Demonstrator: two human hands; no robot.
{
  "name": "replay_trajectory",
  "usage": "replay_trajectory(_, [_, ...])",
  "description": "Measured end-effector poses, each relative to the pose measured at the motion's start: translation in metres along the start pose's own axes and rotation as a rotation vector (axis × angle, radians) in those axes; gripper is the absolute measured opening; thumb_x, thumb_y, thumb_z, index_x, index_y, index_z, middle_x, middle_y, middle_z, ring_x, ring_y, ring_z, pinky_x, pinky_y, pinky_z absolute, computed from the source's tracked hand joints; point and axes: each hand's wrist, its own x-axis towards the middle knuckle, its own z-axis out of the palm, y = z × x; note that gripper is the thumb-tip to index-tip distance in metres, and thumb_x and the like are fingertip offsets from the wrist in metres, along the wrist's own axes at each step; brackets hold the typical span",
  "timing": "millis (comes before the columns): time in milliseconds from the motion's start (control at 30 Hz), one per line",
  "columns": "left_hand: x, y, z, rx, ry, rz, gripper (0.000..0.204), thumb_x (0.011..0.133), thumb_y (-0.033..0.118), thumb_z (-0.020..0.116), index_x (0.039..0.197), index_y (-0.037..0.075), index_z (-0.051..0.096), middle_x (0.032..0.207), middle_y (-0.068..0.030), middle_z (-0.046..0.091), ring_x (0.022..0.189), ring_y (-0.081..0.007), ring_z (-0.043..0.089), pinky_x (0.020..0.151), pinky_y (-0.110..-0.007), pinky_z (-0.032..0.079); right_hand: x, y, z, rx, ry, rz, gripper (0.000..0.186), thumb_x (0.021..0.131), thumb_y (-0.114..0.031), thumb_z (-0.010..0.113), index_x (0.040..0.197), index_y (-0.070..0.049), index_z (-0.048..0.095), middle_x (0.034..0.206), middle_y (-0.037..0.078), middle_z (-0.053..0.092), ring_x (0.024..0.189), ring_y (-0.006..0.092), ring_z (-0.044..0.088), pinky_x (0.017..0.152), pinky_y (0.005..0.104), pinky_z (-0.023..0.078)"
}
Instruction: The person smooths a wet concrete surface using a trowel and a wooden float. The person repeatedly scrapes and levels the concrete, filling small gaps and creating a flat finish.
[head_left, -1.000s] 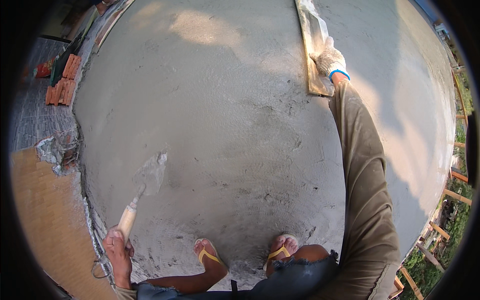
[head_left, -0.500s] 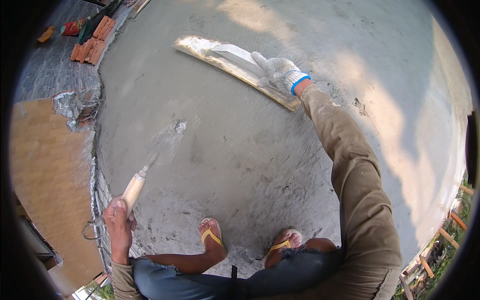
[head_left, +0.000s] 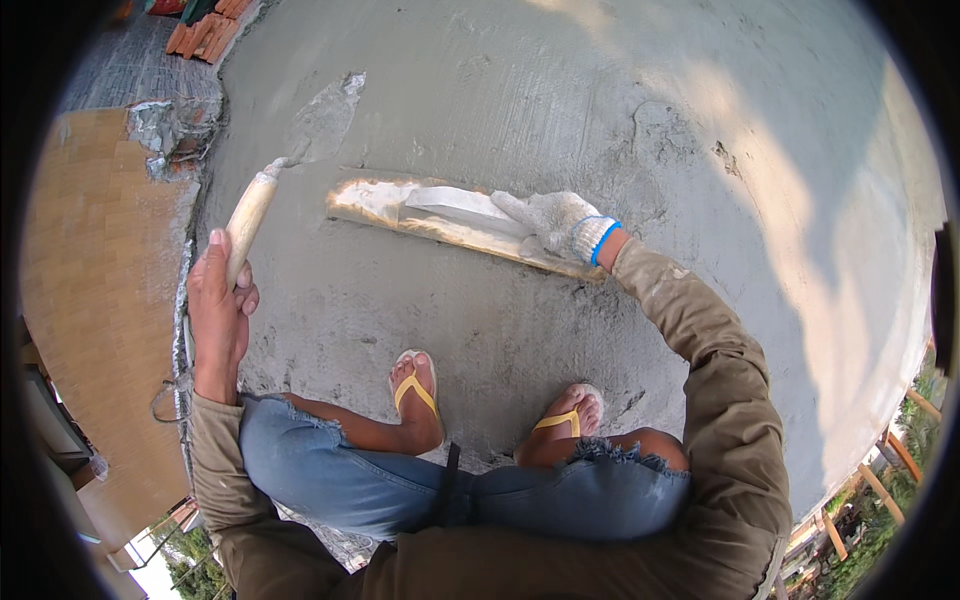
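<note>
My left hand (head_left: 222, 295), bare, is closed round the pale wooden handle of a trowel (head_left: 245, 220); its cement-smeared blade (head_left: 330, 115) points forward over the wet grey concrete (head_left: 520, 350). My right hand (head_left: 560, 225), in a white knit glove with a blue cuff, grips the handle of a long, pale wooden float (head_left: 365, 205), which lies nearly crosswise on the concrete in front of my sandalled feet (head_left: 415, 395).
A tan tiled surface (head_left: 100, 300) borders the slab on the left along a broken, rough edge (head_left: 160, 140). Red bricks (head_left: 205, 35) are stacked at the top left. Wooden planks (head_left: 880, 490) and greenery show past the curved edge at the lower right.
My right hand has drawn the float back toward my feet and turned it from lengthwise to crosswise. My left hand has risen and moved forward with the trowel.
</note>
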Motion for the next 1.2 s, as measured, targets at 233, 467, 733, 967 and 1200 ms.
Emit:
replay_trajectory(233, [-0.025, 0.016, -0.011, -0.171, 0.021, 0.092, 0.045, 0.110, 0.047, 0.052, 0.119, 0.004, 0.059, 0.072, 0.0038, 0.044, 0.057, -0.0029, 0.033, 0.050, -0.021, 0.032, -0.064, -0.038, 0.075, -0.251, 0.309, -0.061, 0.060, 0.098, -0.011, 0.056, 0.156, -0.017, 0.040, 0.119, 0.020, 0.071, 0.107, 0.0378, 0.072, 0.087, 0.0460, 0.060])
replay_trajectory(467, [-0.030, 0.007, -0.043, -0.311, 0.092, 0.055, 0.041, 0.109, 0.044, 0.054, 0.121, 0.005, 0.057, 0.073, 0.0034, 0.044, 0.057, -0.0026, 0.032, 0.051, -0.020, 0.032, -0.134, 0.005, 0.069, -0.242, 0.230, 0.565, 0.073, 0.097, -0.028, 0.065, 0.161, -0.019, 0.031, 0.117, 0.023, 0.069, 0.101, 0.0406, 0.072, 0.083, 0.0513, 0.060])
replay_trajectory(733, [-0.020, -0.034, -0.073, -0.392, 0.132, -0.103, 0.038, 0.110, 0.042, 0.054, 0.122, 0.007, 0.057, 0.072, 0.0043, 0.044, 0.056, -0.0027, 0.032, 0.051, -0.019, 0.033, -0.231, 0.099, 0.094, -0.124, 0.539, 1.054, 0.095, 0.091, -0.040, 0.074, 0.165, -0.013, 0.021, 0.108, 0.026, 0.072, 0.096, 0.0447, 0.072, 0.078, 0.0533, 0.057])
replay_trajectory(967, [-0.023, -0.034, -0.085, -0.481, 0.073, -0.076, 0.042, 0.111, 0.041, 0.052, 0.126, 0.002, 0.056, 0.072, 0.0034, 0.045, 0.055, -0.0022, 0.033, 0.050, -0.019, 0.034, -0.126, 0.042, 0.070, 0.036, 0.492, 0.722, 0.099, 0.089, -0.044, 0.077, 0.163, -0.004, 0.024, 0.122, 0.031, 0.068, 0.108, 0.0472, 0.069, 0.090, 0.0509, 0.056])
replay_trajectory(1200, [-0.027, -0.010, -0.108, -0.767, -0.059, 0.161, 0.058, 0.114, 0.039, 0.045, 0.137, -0.014, 0.047, 0.075, -0.0010, 0.048, 0.055, -0.0023, 0.035, 0.048, -0.019, 0.039, 0.057, -0.055, 0.065, 0.171, 0.150, 0.373, 0.098, 0.092, -0.049, 0.071, 0.162, -0.001, 0.021, 0.117, 0.030, 0.068, 0.109, 0.0470, 0.067, 0.092, 0.0528, 0.053])
